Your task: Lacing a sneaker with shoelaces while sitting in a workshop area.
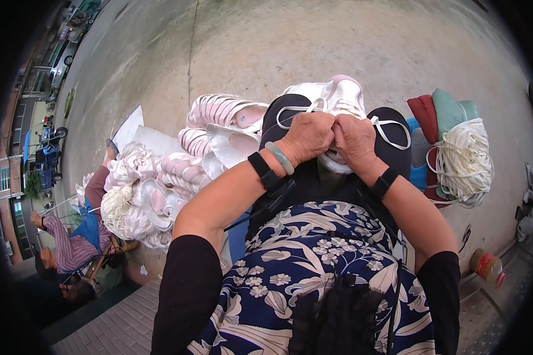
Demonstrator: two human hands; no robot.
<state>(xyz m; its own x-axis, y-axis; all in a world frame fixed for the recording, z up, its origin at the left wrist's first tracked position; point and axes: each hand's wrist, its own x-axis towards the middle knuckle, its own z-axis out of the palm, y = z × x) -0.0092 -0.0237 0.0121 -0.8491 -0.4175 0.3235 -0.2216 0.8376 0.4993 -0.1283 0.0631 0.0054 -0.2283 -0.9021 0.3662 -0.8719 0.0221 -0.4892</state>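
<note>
A white shoe with a pale pink tip rests between my knees, its toe pointing away from me. Both of my hands are drawn together over the opening of it. My left hand is closed, and a white shoelace loops out beside it. My right hand is closed too, with another loop of lace hanging over my right knee. The fingertips meet and hide exactly how the lace is pinched. The shoe's heel shows just below my hands.
On my left lie piles of white and pink shoe uppers and a lace bundle. On my right, a large bundle of white laces hangs beside red and green cloth. A plastic bottle lies lower right. Another person sits far left.
</note>
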